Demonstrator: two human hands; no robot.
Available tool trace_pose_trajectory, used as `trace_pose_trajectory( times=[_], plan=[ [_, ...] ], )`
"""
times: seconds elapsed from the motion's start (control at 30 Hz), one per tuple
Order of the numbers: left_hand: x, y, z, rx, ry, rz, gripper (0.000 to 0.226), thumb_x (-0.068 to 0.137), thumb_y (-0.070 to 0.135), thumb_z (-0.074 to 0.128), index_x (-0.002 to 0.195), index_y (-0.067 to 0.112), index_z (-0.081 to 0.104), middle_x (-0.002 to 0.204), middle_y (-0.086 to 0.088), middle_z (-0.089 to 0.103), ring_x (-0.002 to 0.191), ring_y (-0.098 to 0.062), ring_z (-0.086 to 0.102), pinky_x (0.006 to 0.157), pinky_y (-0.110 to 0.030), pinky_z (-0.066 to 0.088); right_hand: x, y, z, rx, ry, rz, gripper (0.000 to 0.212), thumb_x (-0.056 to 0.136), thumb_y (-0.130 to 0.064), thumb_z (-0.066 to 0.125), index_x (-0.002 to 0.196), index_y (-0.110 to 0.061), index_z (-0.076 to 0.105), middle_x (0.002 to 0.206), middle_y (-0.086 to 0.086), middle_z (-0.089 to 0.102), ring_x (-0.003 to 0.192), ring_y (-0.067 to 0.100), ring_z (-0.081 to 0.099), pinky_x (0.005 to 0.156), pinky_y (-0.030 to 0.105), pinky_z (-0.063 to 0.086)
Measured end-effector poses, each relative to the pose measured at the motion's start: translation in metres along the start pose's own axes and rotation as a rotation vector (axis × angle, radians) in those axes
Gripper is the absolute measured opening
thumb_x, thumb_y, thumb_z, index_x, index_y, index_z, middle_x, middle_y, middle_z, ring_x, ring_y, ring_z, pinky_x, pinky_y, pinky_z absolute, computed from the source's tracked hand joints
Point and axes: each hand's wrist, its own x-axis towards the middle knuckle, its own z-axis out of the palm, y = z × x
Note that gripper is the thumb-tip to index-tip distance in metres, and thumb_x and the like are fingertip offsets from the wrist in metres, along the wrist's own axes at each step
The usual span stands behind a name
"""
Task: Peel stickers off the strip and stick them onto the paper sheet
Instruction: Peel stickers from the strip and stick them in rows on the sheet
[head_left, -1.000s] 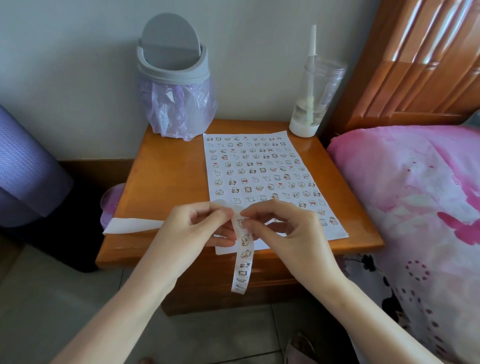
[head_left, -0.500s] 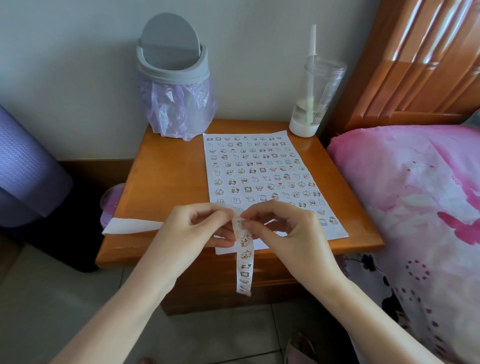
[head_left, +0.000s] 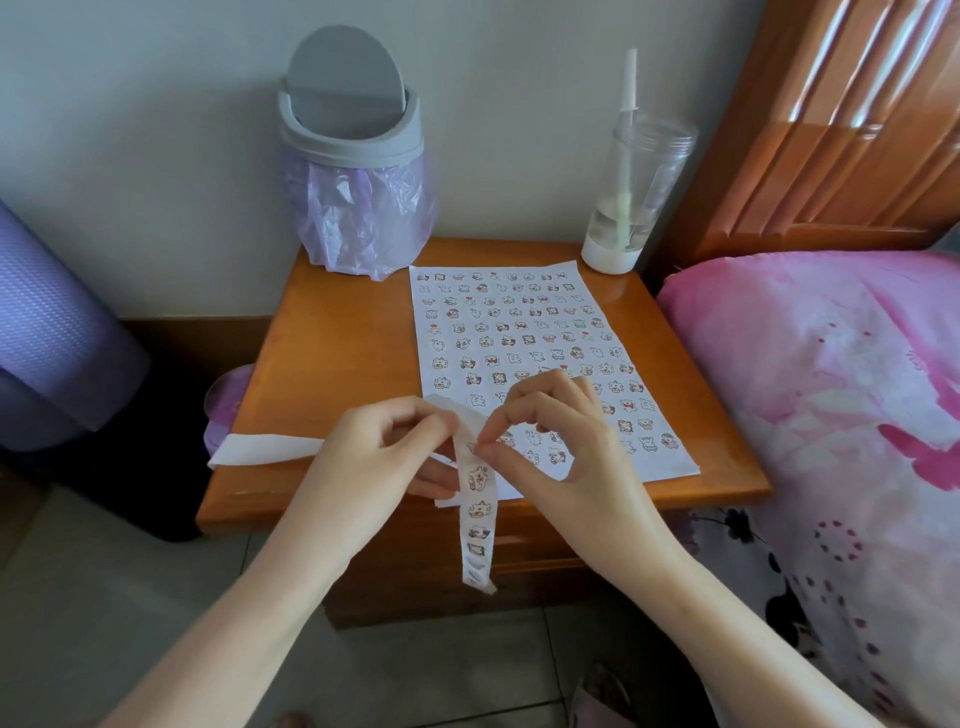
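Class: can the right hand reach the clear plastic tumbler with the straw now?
Probably yes: only the flat white paper sheet lies between the right hand and the clear plastic tumbler, but that hand pinches the white sticker strip.

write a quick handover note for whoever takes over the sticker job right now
Left hand holds the strip at its bend, over the front edge of the table. Right hand pinches the top sticker on it, not yet off.
The sheet lies flat on the table, rows of stickers over most of it, near edge bare.
To do: peel it, stick it, then the few on the hanging end.
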Motion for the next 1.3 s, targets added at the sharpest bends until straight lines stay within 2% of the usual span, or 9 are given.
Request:
trace_pose_trajectory(
  times=[0.13, 0.23, 0.3, 0.4, 0.5, 0.7, 0.83, 0.93, 1.3],
  plan=[
    [0.0, 0.001, -0.006, -0.007, 0.034, -0.002, 0.017, 0.095, 0.019, 0.049, 0.09, 0.016, 0.064, 0.073, -0.001, 0.075, 0.064, -0.02, 0.073, 0.059, -0.03, 0.06, 0.002, -0.006, -0.005, 0.183, -0.036, 0.039, 0.013, 0.084, -0.021, 0.066, 0.082, -0.033, 0.061, 0.092, -0.016, 0.059, 0.093, 0.008, 0.051, 0.077, 0.013, 0.041],
    [0.001, 0.002, -0.015, 0.004, 0.039, -0.053, 0.018, 0.095, 0.017, 0.048, 0.089, 0.014, 0.064, 0.072, 0.0, 0.074, 0.062, -0.021, 0.072, 0.057, -0.031, 0.06, 0.005, -0.004, -0.014, 0.35, -0.054, 0.132, 0.002, 0.083, -0.018, 0.066, 0.085, -0.018, 0.066, 0.086, -0.006, 0.067, 0.082, 0.012, 0.06, 0.07, 0.02, 0.049],
    [0.002, 0.002, -0.022, 0.045, 0.016, -0.09, 0.018, 0.095, 0.018, 0.049, 0.089, 0.013, 0.065, 0.073, 0.001, 0.074, 0.061, -0.02, 0.072, 0.058, -0.031, 0.061, 0.005, -0.001, -0.015, 0.378, -0.108, 0.205, 0.006, 0.083, -0.017, 0.066, 0.086, -0.013, 0.067, 0.084, -0.001, 0.068, 0.078, 0.015, 0.062, 0.064, 0.019, 0.049],
    [0.004, 0.001, -0.028, 0.071, -0.005, -0.12, 0.019, 0.095, 0.018, 0.049, 0.091, 0.012, 0.066, 0.075, 0.0, 0.074, 0.062, -0.021, 0.072, 0.054, -0.027, 0.059, 0.004, 0.003, -0.007, 0.317, -0.2, 0.294, 0.003, 0.083, -0.02, 0.067, 0.086, -0.018, 0.068, 0.083, 0.0, 0.068, 0.073, 0.015, 0.061, 0.062, 0.018, 0.048],
    [0.006, -0.001, -0.029, 0.057, -0.026, -0.147, 0.019, 0.095, 0.017, 0.049, 0.093, 0.01, 0.066, 0.075, -0.003, 0.074, 0.062, -0.022, 0.072, 0.056, -0.027, 0.06, 0.005, 0.004, 0.0, 0.246, -0.242, 0.305, 0.002, 0.082, -0.022, 0.068, 0.084, -0.021, 0.069, 0.083, -0.003, 0.069, 0.079, 0.017, 0.063, 0.069, 0.024, 0.052],
    [0.01, -0.006, -0.026, 0.074, -0.081, -0.201, 0.019, 0.095, 0.02, 0.05, 0.093, 0.013, 0.068, 0.085, -0.002, 0.075, 0.066, -0.022, 0.073, 0.059, -0.029, 0.06, 0.009, 0.005, 0.002, 0.168, -0.288, 0.323, 0.002, 0.082, -0.022, 0.069, 0.082, -0.024, 0.07, 0.081, -0.005, 0.07, 0.076, 0.011, 0.064, 0.068, 0.017, 0.05],
    [0.011, -0.008, -0.025, 0.084, -0.067, -0.203, 0.02, 0.095, 0.021, 0.05, 0.092, 0.012, 0.068, 0.088, -0.003, 0.075, 0.065, -0.021, 0.072, 0.052, -0.024, 0.057, 0.008, 0.006, 0.004, 0.148, -0.281, 0.322, 0.004, 0.081, -0.019, 0.07, 0.083, -0.022, 0.071, 0.08, -0.006, 0.07, 0.074, 0.005, 0.065, 0.069, 0.015, 0.052],
    [0.011, -0.008, -0.023, 0.081, -0.052, -0.195, 0.02, 0.095, 0.019, 0.05, 0.09, 0.011, 0.068, 0.086, -0.003, 0.074, 0.061, -0.019, 0.071, 0.046, -0.02, 0.053, 0.007, 0.004, 0.006, 0.145, -0.267, 0.315, 0.003, 0.081, -0.018, 0.07, 0.082, -0.021, 0.07, 0.079, -0.007, 0.07, 0.071, 0.001, 0.062, 0.064, 0.01, 0.048],
    [0.012, -0.01, -0.024, 0.072, -0.04, -0.188, 0.02, 0.095, 0.019, 0.051, 0.089, 0.012, 0.068, 0.076, 0.004, 0.075, 0.061, -0.02, 0.072, 0.048, -0.021, 0.055, 0.0, 0.0, 0.014, 0.066, -0.199, 0.308, 0.006, 0.083, -0.022, 0.068, 0.08, -0.027, 0.065, 0.073, -0.015, 0.061, 0.068, -0.007, 0.054, 0.059, 0.009, 0.044]
  ],
)
